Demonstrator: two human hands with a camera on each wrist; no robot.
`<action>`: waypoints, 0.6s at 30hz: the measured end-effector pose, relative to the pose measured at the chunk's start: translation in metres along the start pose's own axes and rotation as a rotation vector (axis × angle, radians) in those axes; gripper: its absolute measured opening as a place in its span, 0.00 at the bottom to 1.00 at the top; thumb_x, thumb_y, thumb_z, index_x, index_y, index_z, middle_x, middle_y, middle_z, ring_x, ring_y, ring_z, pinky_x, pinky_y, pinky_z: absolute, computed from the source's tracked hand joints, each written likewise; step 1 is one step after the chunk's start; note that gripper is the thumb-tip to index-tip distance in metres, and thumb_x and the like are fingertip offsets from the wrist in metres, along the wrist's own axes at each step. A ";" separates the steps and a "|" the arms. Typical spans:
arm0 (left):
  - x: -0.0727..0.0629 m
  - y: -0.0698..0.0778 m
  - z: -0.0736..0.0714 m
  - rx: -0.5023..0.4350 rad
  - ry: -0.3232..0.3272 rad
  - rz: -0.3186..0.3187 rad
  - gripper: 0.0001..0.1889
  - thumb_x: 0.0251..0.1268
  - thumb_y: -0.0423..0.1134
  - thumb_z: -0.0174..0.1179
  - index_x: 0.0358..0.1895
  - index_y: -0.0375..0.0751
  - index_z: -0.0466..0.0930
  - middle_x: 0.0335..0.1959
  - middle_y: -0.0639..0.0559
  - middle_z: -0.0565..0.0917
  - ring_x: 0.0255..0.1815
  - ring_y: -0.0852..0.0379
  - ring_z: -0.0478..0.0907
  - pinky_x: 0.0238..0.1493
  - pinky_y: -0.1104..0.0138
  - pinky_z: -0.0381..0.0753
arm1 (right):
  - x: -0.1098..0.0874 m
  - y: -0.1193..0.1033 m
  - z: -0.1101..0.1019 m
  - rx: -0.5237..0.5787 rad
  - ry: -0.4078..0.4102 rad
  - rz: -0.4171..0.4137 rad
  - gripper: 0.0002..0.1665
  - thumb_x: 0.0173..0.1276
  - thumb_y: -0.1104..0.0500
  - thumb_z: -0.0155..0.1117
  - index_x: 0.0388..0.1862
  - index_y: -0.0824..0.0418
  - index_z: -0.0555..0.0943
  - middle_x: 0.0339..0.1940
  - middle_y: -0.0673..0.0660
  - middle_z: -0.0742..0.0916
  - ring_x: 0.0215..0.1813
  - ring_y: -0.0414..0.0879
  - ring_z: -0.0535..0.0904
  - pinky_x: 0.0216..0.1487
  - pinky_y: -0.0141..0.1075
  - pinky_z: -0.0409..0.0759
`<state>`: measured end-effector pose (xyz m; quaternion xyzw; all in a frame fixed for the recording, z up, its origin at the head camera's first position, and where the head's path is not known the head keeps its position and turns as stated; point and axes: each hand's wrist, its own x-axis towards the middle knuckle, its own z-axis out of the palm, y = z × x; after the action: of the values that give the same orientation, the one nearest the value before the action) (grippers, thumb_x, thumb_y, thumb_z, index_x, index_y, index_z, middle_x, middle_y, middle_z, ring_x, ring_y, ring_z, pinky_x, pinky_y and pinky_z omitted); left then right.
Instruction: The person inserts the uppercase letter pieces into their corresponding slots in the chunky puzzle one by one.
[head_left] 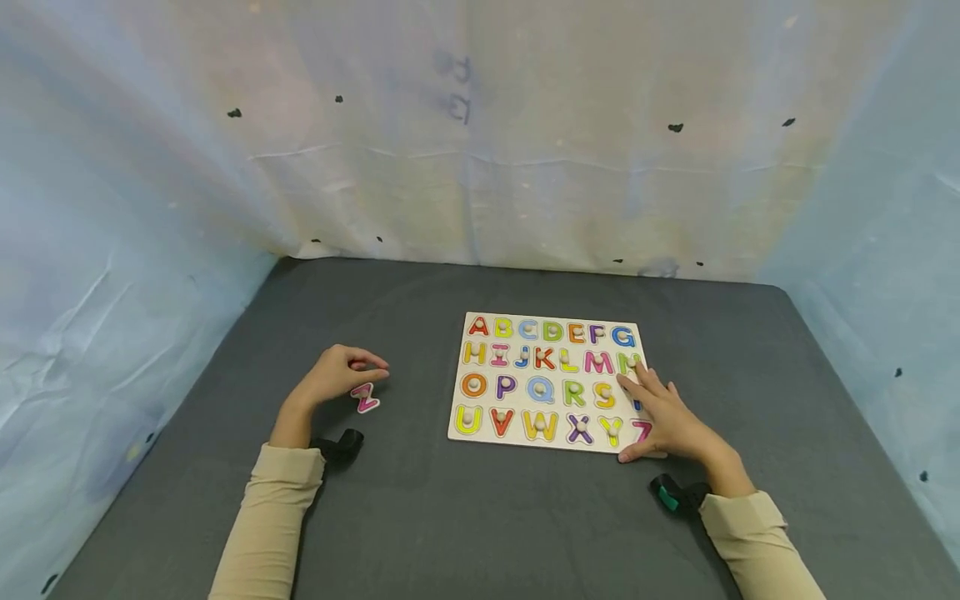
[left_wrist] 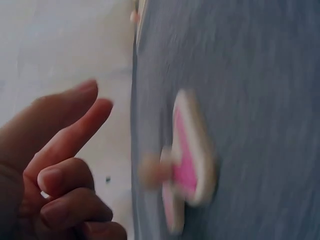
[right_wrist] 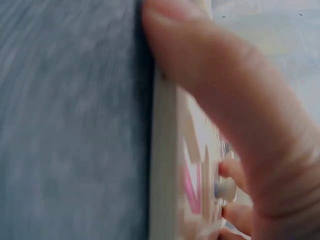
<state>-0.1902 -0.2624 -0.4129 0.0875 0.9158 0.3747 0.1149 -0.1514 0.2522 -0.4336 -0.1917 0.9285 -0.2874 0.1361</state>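
Note:
A pink letter Z puzzle piece with a wooden knob lies on the dark cloth. My left hand hovers just beside and above it, holding nothing. The left wrist view has the piece blurred and apart from the thumb and index finger, which extend close together; the other fingers are curled. A wooden alphabet board full of colourful knobbed letters lies to the right. My right hand rests spread over its right end, thumb at the near edge. It partly hides the N, the T and the pink Z spot.
The dark grey cloth covers the table. Pale sheeting hangs behind the table and at both sides. Black straps with small devices sit on both wrists.

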 end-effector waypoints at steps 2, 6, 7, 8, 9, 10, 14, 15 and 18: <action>-0.005 -0.002 -0.004 0.012 -0.020 -0.007 0.14 0.62 0.44 0.65 0.44 0.38 0.87 0.10 0.61 0.58 0.14 0.65 0.51 0.22 0.71 0.60 | -0.001 -0.001 0.002 0.009 0.003 0.010 0.73 0.34 0.42 0.84 0.75 0.68 0.56 0.78 0.75 0.46 0.77 0.76 0.37 0.69 0.72 0.35; -0.018 -0.003 -0.007 0.021 -0.062 -0.023 0.13 0.61 0.42 0.66 0.43 0.36 0.87 0.11 0.61 0.59 0.15 0.65 0.50 0.24 0.71 0.59 | -0.001 -0.001 0.003 0.004 0.008 0.018 0.73 0.35 0.41 0.83 0.76 0.68 0.55 0.78 0.75 0.46 0.77 0.76 0.38 0.70 0.71 0.35; -0.021 -0.003 -0.006 0.023 -0.072 -0.027 0.13 0.60 0.42 0.66 0.43 0.36 0.87 0.11 0.61 0.59 0.16 0.65 0.50 0.24 0.70 0.59 | 0.000 -0.001 0.003 0.001 0.007 0.023 0.74 0.36 0.41 0.83 0.76 0.67 0.55 0.78 0.75 0.45 0.77 0.76 0.38 0.71 0.70 0.35; -0.024 -0.002 -0.005 0.028 -0.083 -0.030 0.13 0.60 0.42 0.66 0.43 0.36 0.87 0.11 0.61 0.58 0.16 0.66 0.50 0.24 0.70 0.59 | 0.000 -0.002 0.002 -0.003 0.005 0.027 0.74 0.36 0.40 0.83 0.76 0.67 0.55 0.78 0.75 0.45 0.77 0.76 0.38 0.71 0.70 0.35; -0.026 -0.001 -0.003 0.029 -0.092 -0.032 0.14 0.59 0.42 0.67 0.43 0.36 0.87 0.11 0.61 0.59 0.16 0.65 0.51 0.25 0.70 0.59 | 0.001 -0.002 0.002 -0.007 0.004 0.029 0.74 0.36 0.41 0.83 0.76 0.67 0.54 0.78 0.75 0.45 0.77 0.76 0.38 0.71 0.70 0.35; -0.028 0.000 -0.001 0.030 -0.101 -0.032 0.14 0.59 0.42 0.67 0.43 0.36 0.87 0.12 0.60 0.59 0.17 0.65 0.51 0.25 0.70 0.59 | 0.002 -0.002 0.002 -0.009 0.001 0.031 0.74 0.36 0.41 0.83 0.76 0.67 0.54 0.78 0.75 0.45 0.77 0.76 0.37 0.71 0.69 0.36; -0.035 0.007 0.010 0.030 -0.134 -0.035 0.13 0.57 0.42 0.68 0.43 0.38 0.88 0.18 0.52 0.77 0.20 0.65 0.57 0.27 0.71 0.61 | 0.003 -0.002 0.001 -0.012 -0.007 0.032 0.73 0.37 0.41 0.83 0.76 0.66 0.54 0.78 0.74 0.45 0.77 0.75 0.37 0.72 0.69 0.36; -0.036 0.009 0.013 0.029 -0.143 -0.033 0.13 0.57 0.42 0.68 0.43 0.39 0.88 0.24 0.48 0.82 0.21 0.65 0.59 0.28 0.70 0.62 | 0.003 -0.002 0.001 -0.013 -0.008 0.031 0.73 0.37 0.41 0.83 0.76 0.66 0.54 0.78 0.74 0.45 0.77 0.74 0.37 0.72 0.69 0.36; -0.042 0.014 0.022 0.029 -0.171 -0.027 0.13 0.58 0.42 0.67 0.44 0.40 0.88 0.43 0.41 0.88 0.27 0.64 0.66 0.32 0.70 0.65 | 0.000 0.002 0.001 -0.011 -0.015 0.035 0.73 0.37 0.40 0.83 0.76 0.66 0.54 0.79 0.73 0.45 0.78 0.73 0.37 0.72 0.69 0.35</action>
<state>-0.1432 -0.2477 -0.4124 0.1086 0.9091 0.3507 0.1966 -0.1516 0.2530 -0.4352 -0.1783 0.9323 -0.2782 0.1471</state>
